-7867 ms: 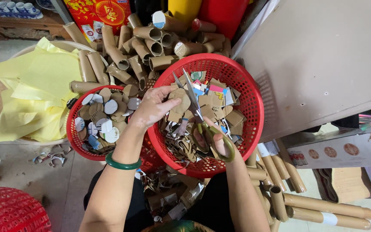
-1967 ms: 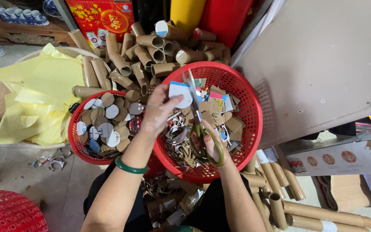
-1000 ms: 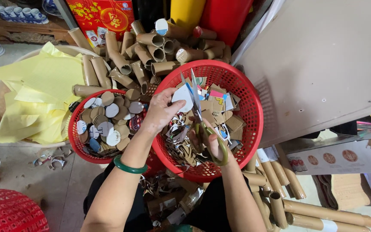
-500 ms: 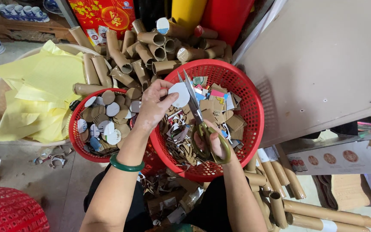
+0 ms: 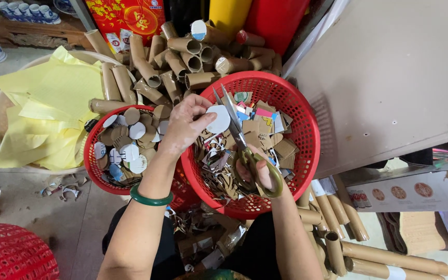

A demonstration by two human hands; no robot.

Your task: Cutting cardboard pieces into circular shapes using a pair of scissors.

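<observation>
left hand pinching disc, scissors touching

Our arms are bare from the elbows down, with no sleeves reaching the forearms. On our left wrist sits a smooth, rounded green bangle, glossy and unbroken, like jade or glass. Our left hand and right hand wear no gloves, and we can see no rings. Below the arms, dark, almost black clothing covers our lap and legs.
</observation>
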